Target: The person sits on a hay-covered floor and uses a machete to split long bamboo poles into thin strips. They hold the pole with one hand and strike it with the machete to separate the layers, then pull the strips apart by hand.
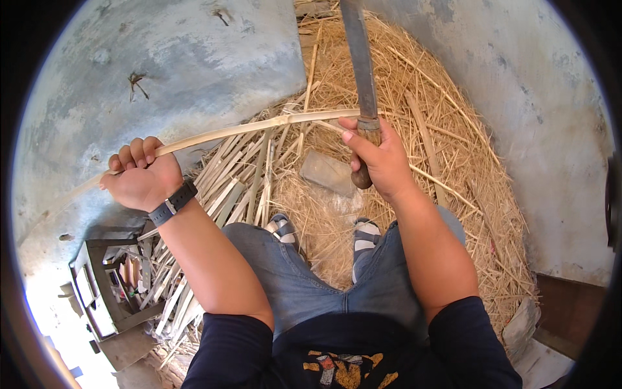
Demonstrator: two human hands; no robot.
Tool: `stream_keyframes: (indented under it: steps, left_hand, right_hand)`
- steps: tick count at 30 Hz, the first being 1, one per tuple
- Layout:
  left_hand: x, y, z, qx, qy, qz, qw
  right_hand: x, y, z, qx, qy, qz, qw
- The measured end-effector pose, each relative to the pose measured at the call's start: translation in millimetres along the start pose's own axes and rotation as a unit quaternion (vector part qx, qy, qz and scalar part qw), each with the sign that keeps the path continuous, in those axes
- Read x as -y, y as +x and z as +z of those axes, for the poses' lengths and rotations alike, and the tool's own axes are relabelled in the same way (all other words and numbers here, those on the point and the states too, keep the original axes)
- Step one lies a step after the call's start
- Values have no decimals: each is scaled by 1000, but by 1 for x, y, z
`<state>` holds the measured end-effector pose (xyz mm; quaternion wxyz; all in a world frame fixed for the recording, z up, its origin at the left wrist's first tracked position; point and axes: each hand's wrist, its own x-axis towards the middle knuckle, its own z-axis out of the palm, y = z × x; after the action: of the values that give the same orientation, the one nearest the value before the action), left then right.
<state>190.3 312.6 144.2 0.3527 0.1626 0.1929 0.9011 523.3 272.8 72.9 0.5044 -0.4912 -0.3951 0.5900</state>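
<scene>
A long, pale bamboo strip (227,131) runs in a gentle bow from the left wall across in front of me. My left hand (146,174) is closed round it, fingers curled over the top, with a dark watch on the wrist. At the strip's right end my right hand (383,155) grips a machete (360,61) by its wooden handle, the long dark blade pointing up and away. The strip's end reaches the right fingers, near the base of the blade; whether those fingers also pinch it, I cannot tell.
Split bamboo strips (220,175) lie in a heap at the left. Thin shavings (427,104) cover the floor ahead and right. Between my sandalled feet and the strip sits a flat stone block (327,174). A dark frame (97,285) stands lower left; bluish walls (194,58) rise on both sides.
</scene>
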Motion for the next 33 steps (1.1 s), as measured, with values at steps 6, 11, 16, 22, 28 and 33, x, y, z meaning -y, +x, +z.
stream_keyframes:
  steps: [6, 11, 16, 22, 28, 33]
  left_hand:
    - [27, 7, -15, -60, -44, -78, 994]
    - [48, -7, -12, -47, -15, -77, 996]
    - [57, -11, -12, -23, 90, -111, 989]
    - [70, -27, -7, -43, 282, -88, 954]
    - [38, -25, 0, 128, 649, 368, 654]
    - [16, -42, 44, 452, 758, 370, 289]
  right_hand:
    - [1, 1, -1, 20, 94, 34, 995]
    - [4, 6, -9, 38, 163, -7, 986]
    - [18, 2, -18, 12, 183, -34, 982]
    - [27, 8, -37, -50, 192, -57, 978]
    - [40, 16, -39, -122, 171, -69, 975]
    - [42, 18, -45, -98, 177, -71, 977]
